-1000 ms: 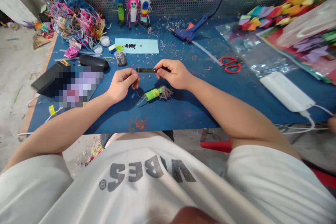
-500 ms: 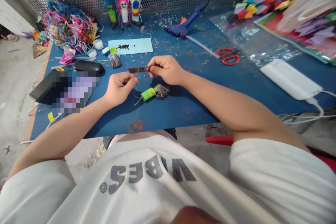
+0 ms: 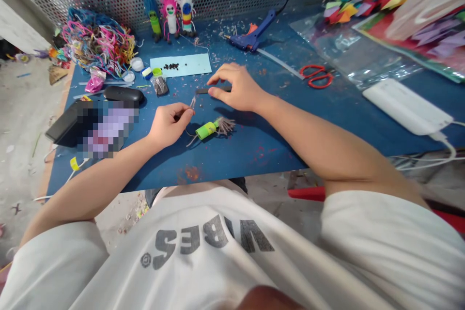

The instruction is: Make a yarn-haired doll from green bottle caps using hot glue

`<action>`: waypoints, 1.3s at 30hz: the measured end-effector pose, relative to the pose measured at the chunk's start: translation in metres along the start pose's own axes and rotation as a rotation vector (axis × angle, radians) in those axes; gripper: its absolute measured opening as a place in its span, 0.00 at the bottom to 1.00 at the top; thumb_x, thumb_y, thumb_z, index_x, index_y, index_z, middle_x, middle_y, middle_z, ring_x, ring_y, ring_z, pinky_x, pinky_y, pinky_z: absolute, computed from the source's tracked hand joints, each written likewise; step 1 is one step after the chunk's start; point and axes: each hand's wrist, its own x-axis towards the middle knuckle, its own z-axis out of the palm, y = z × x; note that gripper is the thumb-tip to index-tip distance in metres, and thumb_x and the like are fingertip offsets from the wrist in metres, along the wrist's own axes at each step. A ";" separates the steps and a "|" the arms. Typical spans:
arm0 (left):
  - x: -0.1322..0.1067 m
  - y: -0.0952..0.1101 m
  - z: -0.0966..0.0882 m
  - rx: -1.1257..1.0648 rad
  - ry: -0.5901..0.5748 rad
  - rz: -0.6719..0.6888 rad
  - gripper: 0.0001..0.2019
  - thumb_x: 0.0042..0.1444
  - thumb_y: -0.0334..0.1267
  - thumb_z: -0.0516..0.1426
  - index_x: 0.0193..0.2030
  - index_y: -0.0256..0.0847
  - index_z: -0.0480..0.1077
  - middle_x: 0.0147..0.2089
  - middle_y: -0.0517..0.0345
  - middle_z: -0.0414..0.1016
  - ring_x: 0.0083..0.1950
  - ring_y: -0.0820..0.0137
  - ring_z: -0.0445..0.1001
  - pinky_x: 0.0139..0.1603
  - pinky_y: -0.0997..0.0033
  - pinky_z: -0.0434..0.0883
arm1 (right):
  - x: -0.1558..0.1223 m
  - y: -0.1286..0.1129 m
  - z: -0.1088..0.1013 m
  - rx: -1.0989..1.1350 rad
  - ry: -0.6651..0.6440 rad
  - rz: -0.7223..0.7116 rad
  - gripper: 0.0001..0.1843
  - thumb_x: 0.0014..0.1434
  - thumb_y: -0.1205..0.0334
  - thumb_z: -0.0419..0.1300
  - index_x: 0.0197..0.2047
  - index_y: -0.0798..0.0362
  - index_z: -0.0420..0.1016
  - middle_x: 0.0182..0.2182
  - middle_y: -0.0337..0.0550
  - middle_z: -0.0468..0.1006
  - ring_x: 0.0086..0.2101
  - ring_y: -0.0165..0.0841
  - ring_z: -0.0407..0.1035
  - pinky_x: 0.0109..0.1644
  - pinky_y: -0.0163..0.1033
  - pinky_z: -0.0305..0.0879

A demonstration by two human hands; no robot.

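Observation:
My left hand (image 3: 170, 123) is closed in a pinch on a short bit of greyish yarn (image 3: 193, 102), which sticks up past the fingertips. My right hand (image 3: 234, 88) is open, thumb and fingers apart, over a dark, flat knife-like blade (image 3: 202, 91) that lies on the table; part of the blade is hidden by the hand. Just below and between both hands lies a small green paper-roll doll (image 3: 206, 131), on its side, with a tuft of greyish-brown yarn hair and thin strands at its other end.
On the blue table (image 3: 232, 155) are a blue glue gun (image 3: 252, 38), red-handled scissors (image 3: 316, 76), a light-blue card (image 3: 196, 64) with black beads, a yarn heap (image 3: 98, 41) and a white power bank (image 3: 407, 106). Several finished dolls (image 3: 171, 22) stand at the back.
My right hand has let go of the dark blade, which now lies on the table, and its fingers have spread. My left hand keeps its pinch on the yarn, slightly lower.

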 end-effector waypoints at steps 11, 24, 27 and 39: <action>0.001 -0.001 0.002 0.046 -0.003 0.015 0.18 0.73 0.49 0.59 0.42 0.39 0.86 0.23 0.61 0.73 0.26 0.71 0.65 0.32 0.67 0.59 | -0.006 -0.047 0.016 0.505 0.058 0.039 0.24 0.67 0.37 0.75 0.38 0.51 0.85 0.32 0.43 0.82 0.32 0.34 0.69 0.37 0.41 0.67; -0.015 0.006 -0.004 0.396 0.194 0.152 0.23 0.73 0.45 0.58 0.72 0.51 0.75 0.82 0.44 0.69 0.81 0.44 0.67 0.78 0.41 0.61 | -0.015 -0.060 0.008 0.529 0.088 -0.121 0.29 0.70 0.30 0.71 0.40 0.50 0.88 0.36 0.45 0.84 0.35 0.35 0.72 0.42 0.43 0.69; -0.020 0.018 0.003 0.243 0.075 0.149 0.19 0.79 0.53 0.53 0.56 0.45 0.80 0.69 0.43 0.80 0.70 0.50 0.77 0.74 0.44 0.65 | -0.018 -0.068 0.015 0.587 0.067 -0.183 0.27 0.71 0.31 0.72 0.41 0.50 0.89 0.36 0.45 0.83 0.35 0.34 0.72 0.41 0.41 0.68; -0.020 0.021 0.009 -0.079 0.037 0.093 0.26 0.78 0.60 0.55 0.36 0.43 0.79 0.51 0.46 0.82 0.53 0.60 0.80 0.62 0.57 0.77 | -0.006 -0.056 0.010 0.845 0.171 0.103 0.36 0.59 0.22 0.76 0.40 0.50 0.84 0.28 0.40 0.77 0.25 0.28 0.64 0.29 0.37 0.64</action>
